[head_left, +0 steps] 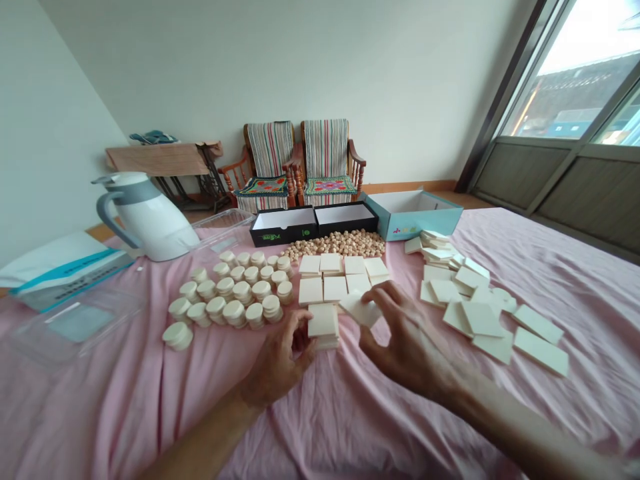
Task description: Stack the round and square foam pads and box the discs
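Across pink cloth [300, 433], steadying a square-tile stack [323, 321] at centre with the left hand [278, 355], thumb and fingers apart against its left edge, apparently to prevent slipping. Pinching a single square tile [358, 309] in the right hand [406, 337], fingertips clamped, holding it tilted at the stack's two o'clock. Separating disc stacks [234, 310] at ten o'clock from loose tiles [481, 318] at three, presumably to avoid mixing shapes.

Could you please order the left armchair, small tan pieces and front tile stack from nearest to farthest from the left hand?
1. Front tile stack: just right of the left hand.
2. Small tan pieces: centre, farther back.
3. Left armchair: background, left of centre.
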{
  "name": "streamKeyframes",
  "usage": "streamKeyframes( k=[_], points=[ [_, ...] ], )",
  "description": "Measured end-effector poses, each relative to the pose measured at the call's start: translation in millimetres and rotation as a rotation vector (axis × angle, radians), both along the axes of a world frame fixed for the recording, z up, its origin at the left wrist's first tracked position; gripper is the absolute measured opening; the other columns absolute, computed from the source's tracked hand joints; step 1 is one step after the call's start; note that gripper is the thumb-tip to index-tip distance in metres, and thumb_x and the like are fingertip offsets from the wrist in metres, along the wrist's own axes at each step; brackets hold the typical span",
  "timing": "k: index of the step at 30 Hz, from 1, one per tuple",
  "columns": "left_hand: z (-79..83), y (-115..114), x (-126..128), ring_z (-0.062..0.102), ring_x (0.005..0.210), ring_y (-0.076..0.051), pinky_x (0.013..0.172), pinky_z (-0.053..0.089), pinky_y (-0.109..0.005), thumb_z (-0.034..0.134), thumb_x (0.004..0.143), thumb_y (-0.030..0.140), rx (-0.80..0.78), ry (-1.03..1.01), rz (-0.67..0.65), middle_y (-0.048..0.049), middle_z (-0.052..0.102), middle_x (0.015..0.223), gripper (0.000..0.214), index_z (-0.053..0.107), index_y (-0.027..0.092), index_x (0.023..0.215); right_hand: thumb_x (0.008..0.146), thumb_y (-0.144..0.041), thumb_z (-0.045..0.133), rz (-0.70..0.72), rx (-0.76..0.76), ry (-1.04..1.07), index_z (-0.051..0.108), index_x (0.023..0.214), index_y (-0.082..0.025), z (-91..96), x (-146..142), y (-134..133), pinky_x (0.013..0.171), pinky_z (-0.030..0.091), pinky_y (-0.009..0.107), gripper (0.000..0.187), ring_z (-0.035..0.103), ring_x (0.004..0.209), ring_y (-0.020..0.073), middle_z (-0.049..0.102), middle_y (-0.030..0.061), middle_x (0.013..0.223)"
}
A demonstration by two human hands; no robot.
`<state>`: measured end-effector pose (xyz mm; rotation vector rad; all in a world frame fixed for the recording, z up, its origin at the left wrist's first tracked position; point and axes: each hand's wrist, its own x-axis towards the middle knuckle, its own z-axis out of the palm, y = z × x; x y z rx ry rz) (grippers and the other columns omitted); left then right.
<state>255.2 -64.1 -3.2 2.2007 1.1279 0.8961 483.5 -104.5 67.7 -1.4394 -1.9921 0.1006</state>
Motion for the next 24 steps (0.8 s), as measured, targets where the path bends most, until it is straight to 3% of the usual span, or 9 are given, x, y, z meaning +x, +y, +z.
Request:
streamKeyframes(
  k=[4, 10, 13, 16, 24],
  points=[
    [2.4, -1.3, 2.7, 0.056, 0.063, -0.013, 0.059, 0.046, -0.025, 0.055, 0.087, 0.033, -0.043, -0.054, 0.022, 0.0027, 0.056, 0.075, 0.030, 0.043, 0.021, 0.111, 0.075, -0.019, 0.054, 0.033, -0.006, -0.057, 0.051, 0.086, -0.019, -5.3, -34.1, 2.3, 0.072, 0.047, 0.036, 0.012, 0.050, 0.084, 0.0229, 0.052, 0.0083, 0.088],
    [5.2, -1.7, 3.7, 0.056, 0.061, -0.012, 0.057, 0.046, -0.024, 0.058, 0.085, 0.035, -0.104, -0.139, 0.026, 0.0018, 0.060, 0.077, 0.042, 0.038, 0.021, 0.120, 0.080, -0.025, 0.055, -0.008, 0.028, -0.192, 0.050, 0.085, -0.019, -15.0, -58.2, 10.5, 0.068, 0.045, 0.037, 0.009, 0.048, 0.082, 0.0245, 0.052, 0.0092, 0.086],
    [6.6, -1.8, 2.8, 0.057, 0.063, -0.013, 0.058, 0.047, -0.025, 0.060, 0.084, 0.035, -0.108, -0.122, -0.003, 0.0008, 0.061, 0.078, 0.045, 0.039, 0.021, 0.121, 0.083, -0.030, 0.055, 0.004, 0.023, -0.155, 0.051, 0.086, -0.019, -18.1, -56.4, 8.9, 0.066, 0.044, 0.035, 0.012, 0.050, 0.080, 0.0236, 0.054, 0.0086, 0.087],
    [9.0, -2.8, 2.8, 0.057, 0.061, -0.013, 0.056, 0.046, -0.024, 0.064, 0.081, 0.039, -0.106, -0.104, -0.012, 0.0008, 0.062, 0.078, 0.051, 0.038, 0.021, 0.121, 0.084, -0.024, 0.051, -0.022, -0.003, -0.072, 0.053, 0.091, -0.019, -25.9, -44.3, 7.8, 0.068, 0.043, 0.033, 0.010, 0.053, 0.081, 0.0222, 0.058, 0.0078, 0.087],
    [7.5, -2.7, 2.6, 0.064, 0.071, -0.016, 0.062, 0.050, -0.027, 0.061, 0.084, 0.041, 0.017, -0.001, 0.014, -0.0054, 0.067, 0.093, 0.055, 0.036, 0.021, 0.129, 0.077, -0.010, 0.046, 0.056, -0.154, -0.088, 0.048, 0.118, -0.013, -50.8, -32.4, 2.6, 0.072, 0.046, 0.032, 0.042, 0.061, 0.083, 0.0222, 0.067, 0.0095, 0.089]
  ],
)
